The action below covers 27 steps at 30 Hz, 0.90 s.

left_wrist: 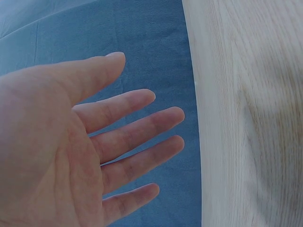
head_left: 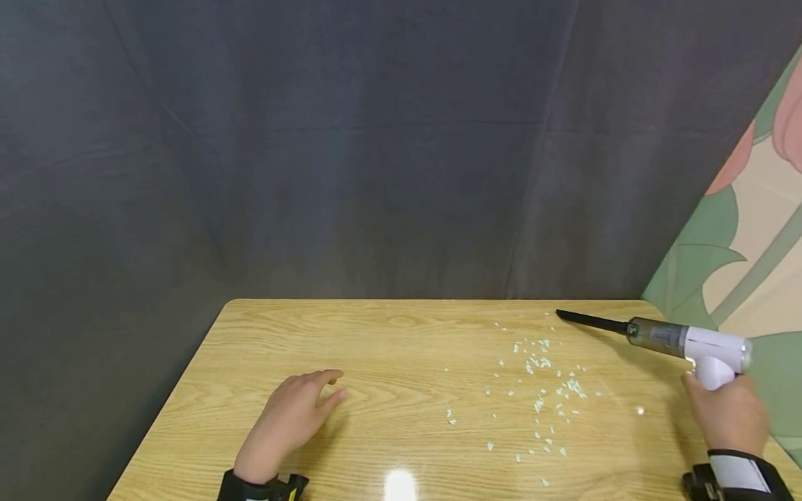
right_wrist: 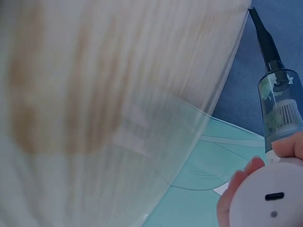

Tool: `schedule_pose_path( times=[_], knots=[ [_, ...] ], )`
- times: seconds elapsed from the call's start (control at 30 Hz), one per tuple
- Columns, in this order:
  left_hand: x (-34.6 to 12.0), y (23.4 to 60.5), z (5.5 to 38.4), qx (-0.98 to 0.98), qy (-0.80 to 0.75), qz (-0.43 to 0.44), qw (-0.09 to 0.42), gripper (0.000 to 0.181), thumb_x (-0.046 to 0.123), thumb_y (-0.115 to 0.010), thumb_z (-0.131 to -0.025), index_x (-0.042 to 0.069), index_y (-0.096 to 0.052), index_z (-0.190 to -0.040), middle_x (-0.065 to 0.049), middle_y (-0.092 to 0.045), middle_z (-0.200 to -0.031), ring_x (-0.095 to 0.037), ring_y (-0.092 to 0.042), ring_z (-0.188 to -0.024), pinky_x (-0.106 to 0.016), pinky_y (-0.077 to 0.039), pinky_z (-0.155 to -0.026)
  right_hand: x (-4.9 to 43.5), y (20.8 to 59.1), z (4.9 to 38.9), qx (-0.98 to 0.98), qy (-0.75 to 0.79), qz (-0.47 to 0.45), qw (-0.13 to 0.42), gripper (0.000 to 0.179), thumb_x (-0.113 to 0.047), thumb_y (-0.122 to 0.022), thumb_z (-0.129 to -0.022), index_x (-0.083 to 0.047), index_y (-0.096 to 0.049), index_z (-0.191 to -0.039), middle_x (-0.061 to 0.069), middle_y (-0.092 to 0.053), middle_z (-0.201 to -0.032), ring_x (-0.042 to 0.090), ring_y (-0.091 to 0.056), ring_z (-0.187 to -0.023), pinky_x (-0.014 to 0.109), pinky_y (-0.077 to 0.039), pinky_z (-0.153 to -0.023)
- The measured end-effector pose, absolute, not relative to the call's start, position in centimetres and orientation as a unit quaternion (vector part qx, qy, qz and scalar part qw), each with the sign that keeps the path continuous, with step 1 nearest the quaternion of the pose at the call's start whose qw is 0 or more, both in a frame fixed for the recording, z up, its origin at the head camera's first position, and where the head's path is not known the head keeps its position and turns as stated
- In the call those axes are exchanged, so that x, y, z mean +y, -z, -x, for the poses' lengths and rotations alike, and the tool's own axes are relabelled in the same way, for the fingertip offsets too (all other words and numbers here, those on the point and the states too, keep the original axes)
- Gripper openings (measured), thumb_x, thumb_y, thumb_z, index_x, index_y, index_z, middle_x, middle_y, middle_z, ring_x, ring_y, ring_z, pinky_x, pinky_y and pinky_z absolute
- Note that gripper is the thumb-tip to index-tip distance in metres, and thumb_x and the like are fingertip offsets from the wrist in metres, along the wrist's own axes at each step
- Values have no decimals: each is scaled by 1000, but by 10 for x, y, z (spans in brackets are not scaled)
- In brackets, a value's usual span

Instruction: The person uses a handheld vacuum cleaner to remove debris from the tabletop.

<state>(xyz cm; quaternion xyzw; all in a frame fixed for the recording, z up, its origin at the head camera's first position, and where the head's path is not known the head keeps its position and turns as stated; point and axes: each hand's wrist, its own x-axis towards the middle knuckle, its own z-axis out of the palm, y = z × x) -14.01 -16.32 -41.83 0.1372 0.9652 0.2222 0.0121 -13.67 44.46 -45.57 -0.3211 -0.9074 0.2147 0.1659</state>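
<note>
My right hand (head_left: 729, 414) grips the white handle of a handheld vacuum cleaner (head_left: 714, 351) over the right side of the table. Its long black nozzle (head_left: 592, 321) points left toward the far edge. In the right wrist view, pale scraps (right_wrist: 267, 87) show inside the clear dust cup (right_wrist: 279, 106). Small pale paper scraps (head_left: 541, 362) lie scattered on the table to the left of the vacuum. My left hand (head_left: 291, 410) hovers above the left part of the table with nothing in it; the left wrist view shows its fingers (left_wrist: 137, 137) spread and nearly straight.
The wooden table (head_left: 376, 348) has a light yellow grain. Behind it and to the left hangs a dark grey-blue cloth (head_left: 376, 174). A floral-patterned cloth (head_left: 758, 229) in green, pink and beige borders the right side. Some scraps (head_left: 451, 417) lie apart, nearer the middle.
</note>
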Motion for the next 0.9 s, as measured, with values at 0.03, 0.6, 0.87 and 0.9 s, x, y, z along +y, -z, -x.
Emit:
schedule_pose_path(
  times=[0.03, 0.6, 0.87, 0.9],
  knots=[
    [-163, 419, 140, 965, -222, -136, 14, 41, 37, -65, -97, 13, -66, -130, -5, -68, -123, -30, -64, -111, -53, -48, -100, 444, 455, 137, -908, -215, 322, 162, 58, -24, -60, -91, 28, -38, -104, 41, -47, -76, 57, -55, -67, 53, -44, -42],
    [-161, 420, 141, 966, -215, -140, 7, 40, 35, -66, -97, 12, -66, -129, -4, -68, -123, -29, -65, -108, -51, -49, -100, 441, 444, 144, -916, -208, 305, 156, 59, -27, -61, -92, 26, -39, -104, 40, -49, -75, 56, -56, -64, 52, -43, -40],
    [-160, 422, 140, 966, -213, -147, -4, 39, 34, -67, -96, 11, -67, -128, -4, -68, -122, -28, -66, -107, -49, -51, -98, 441, 441, 142, -915, -210, 316, 138, 58, -25, -61, -93, 26, -38, -108, 42, -51, -81, 57, -57, -69, 54, -46, -42],
    [-160, 422, 140, 966, -212, -148, -6, 39, 34, -67, -96, 12, -67, -128, -4, -69, -122, -27, -66, -107, -49, -51, -97, 441, 441, 141, -915, -208, 317, 135, 58, -25, -61, -93, 26, -37, -109, 43, -51, -82, 57, -57, -70, 54, -47, -42]
  ],
)
